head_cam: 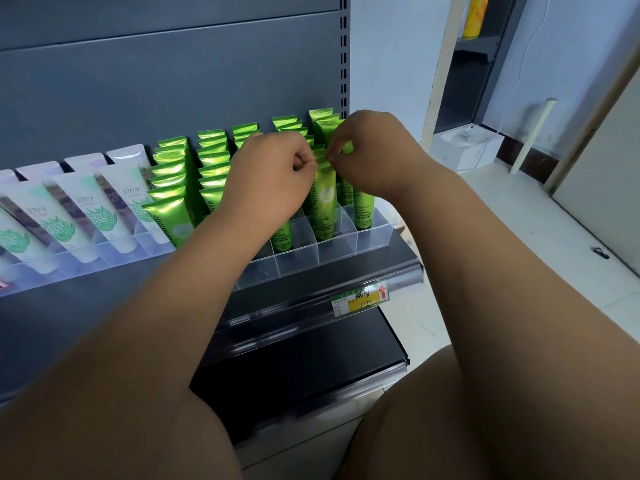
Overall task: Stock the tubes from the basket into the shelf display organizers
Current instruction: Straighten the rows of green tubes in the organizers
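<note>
Both hands pinch the crimped top of one green tube (325,199): the left hand (273,161) at its left corner, the right hand (367,150) at its right. The tube stands cap-down in the clear organizer (346,252) near the shelf's right end, just behind the empty front cells. It seems seated, though the cell floor is hard to see. To do this well, press straight down, square its label forward, then let go gently. The basket is out of view.
</note>
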Tool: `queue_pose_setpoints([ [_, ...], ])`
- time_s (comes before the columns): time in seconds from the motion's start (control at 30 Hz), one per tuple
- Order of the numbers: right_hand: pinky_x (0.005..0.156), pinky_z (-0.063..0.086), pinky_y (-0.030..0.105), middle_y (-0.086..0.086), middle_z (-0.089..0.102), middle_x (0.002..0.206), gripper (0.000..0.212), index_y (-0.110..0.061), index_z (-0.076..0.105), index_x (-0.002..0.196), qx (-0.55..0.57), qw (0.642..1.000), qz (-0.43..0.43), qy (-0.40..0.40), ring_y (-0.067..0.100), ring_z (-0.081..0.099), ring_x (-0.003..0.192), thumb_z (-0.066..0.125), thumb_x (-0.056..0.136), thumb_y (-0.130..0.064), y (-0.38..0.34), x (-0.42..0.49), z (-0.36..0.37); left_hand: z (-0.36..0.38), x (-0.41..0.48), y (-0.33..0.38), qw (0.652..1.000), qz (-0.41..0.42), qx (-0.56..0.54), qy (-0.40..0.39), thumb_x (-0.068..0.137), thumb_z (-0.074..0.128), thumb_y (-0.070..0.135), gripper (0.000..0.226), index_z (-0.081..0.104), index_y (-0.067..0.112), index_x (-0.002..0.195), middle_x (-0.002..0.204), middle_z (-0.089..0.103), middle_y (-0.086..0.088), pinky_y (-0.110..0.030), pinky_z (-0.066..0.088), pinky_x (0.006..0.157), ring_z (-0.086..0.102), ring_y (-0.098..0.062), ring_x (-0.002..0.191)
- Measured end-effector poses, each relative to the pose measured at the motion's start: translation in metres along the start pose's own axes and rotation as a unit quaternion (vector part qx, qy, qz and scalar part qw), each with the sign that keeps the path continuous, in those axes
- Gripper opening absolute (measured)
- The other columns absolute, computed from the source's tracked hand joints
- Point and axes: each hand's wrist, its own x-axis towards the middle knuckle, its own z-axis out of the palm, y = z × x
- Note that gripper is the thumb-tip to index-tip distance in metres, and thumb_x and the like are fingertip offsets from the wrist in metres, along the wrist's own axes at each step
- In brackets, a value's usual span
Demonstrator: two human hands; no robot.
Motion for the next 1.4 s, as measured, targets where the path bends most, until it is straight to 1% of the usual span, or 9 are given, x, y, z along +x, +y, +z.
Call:
queue_pose_setpoints([
  [0.1,0.088,0.053,0.033,-0.001,0.073,0.108,0.024,-0.021,0.079,0.099,0.030,0.999,0.016,0.036,0.018,0.064,0.102,0.056,0.091,-0.020,0.005,0.000,-0.010,-0.004,0.007,0.000,1.000,-0.012,-0.010,0.009,0.091,0.063,0.024,0.012,0.074,0.020,0.087,0.084,0.072,0.007,-0.042,0.055,0.090,0.067,-0.019,0.090],
  [0.2,0.090,0.053,0.034,-0.004,0.073,0.111,0.022,-0.023,0.078,0.102,0.040,0.997,0.027,0.065,0.017,0.064,0.103,0.060,0.093,-0.028,0.012,0.004,-0.013,-0.005,0.014,-0.009,1.000,-0.015,0.005,0.011,0.091,0.065,0.024,0.010,0.074,0.022,0.090,0.087,0.073,0.009,-0.043,0.054,0.088,0.066,-0.024,0.097],
  [0.43,0.078,0.045,0.026,-0.006,0.073,0.108,0.016,-0.025,0.080,0.098,0.074,0.995,0.043,0.045,0.013,0.064,0.100,0.066,0.091,-0.025,0.007,0.012,-0.001,0.001,0.024,-0.017,0.999,-0.023,0.037,-0.031,0.090,0.068,0.027,0.008,0.075,0.030,0.094,0.089,0.074,0.014,-0.046,0.050,0.095,0.061,-0.023,0.104],
  [0.57,0.082,0.053,0.030,0.000,0.075,0.104,0.018,-0.024,0.080,0.100,0.050,0.997,0.047,0.036,0.019,0.066,0.097,0.065,0.090,-0.022,0.003,0.018,0.003,0.002,0.027,-0.017,0.997,-0.035,0.059,-0.037,0.091,0.068,0.028,0.010,0.076,0.030,0.097,0.088,0.074,0.013,-0.048,0.050,0.094,0.060,-0.023,0.107],
  [0.67,0.084,0.055,0.034,0.002,0.074,0.105,0.020,-0.025,0.080,0.100,0.027,0.998,0.053,0.025,0.022,0.066,0.098,0.064,0.090,-0.022,0.004,0.020,0.006,0.000,0.029,-0.018,0.994,-0.035,0.086,-0.050,0.091,0.067,0.029,0.012,0.076,0.032,0.099,0.093,0.074,0.012,-0.051,0.049,0.096,0.059,-0.025,0.111],
  [0.87,0.084,0.056,0.038,0.007,0.072,0.105,0.019,-0.017,0.080,0.098,0.002,0.998,0.055,0.013,0.027,0.066,0.098,0.061,0.092,-0.018,0.002,0.021,0.010,-0.004,0.034,-0.015,0.991,-0.051,0.101,-0.068,0.090,0.069,0.030,0.007,0.075,0.032,0.091,0.097,0.073,0.009,-0.052,0.049,0.095,0.061,-0.026,0.109],
  [1.1,0.083,0.045,0.027,0.008,0.070,0.115,0.021,-0.015,0.079,0.108,0.037,0.999,0.025,0.001,0.023,0.063,0.107,0.062,0.096,-0.018,0.001,0.019,0.010,-0.003,0.033,-0.012,0.990,-0.058,0.101,-0.077,0.090,0.069,0.030,0.006,0.074,0.031,0.086,0.097,0.072,0.008,-0.054,0.049,0.095,0.060,-0.026,0.108],
  [1.33,0.078,0.041,0.023,0.006,0.072,0.110,0.018,-0.014,0.078,0.105,0.081,0.996,0.036,-0.009,0.020,0.064,0.100,0.065,0.095,-0.020,0.004,0.019,0.010,-0.005,0.033,-0.010,0.989,-0.066,0.101,-0.080,0.091,0.064,0.024,0.014,0.072,0.030,0.082,0.096,0.071,0.010,-0.054,0.048,0.097,0.060,-0.026,0.108],
  [1.4,0.074,0.043,0.025,0.008,0.072,0.109,0.019,-0.012,0.079,0.105,0.084,0.996,0.038,-0.015,0.020,0.064,0.091,0.065,0.095,-0.020,0.003,0.019,0.010,-0.005,0.032,-0.010,0.989,-0.070,0.103,-0.079,0.091,0.065,0.023,0.014,0.073,0.030,0.081,0.095,0.071,0.009,-0.053,0.049,0.096,0.060,-0.026,0.107],
])
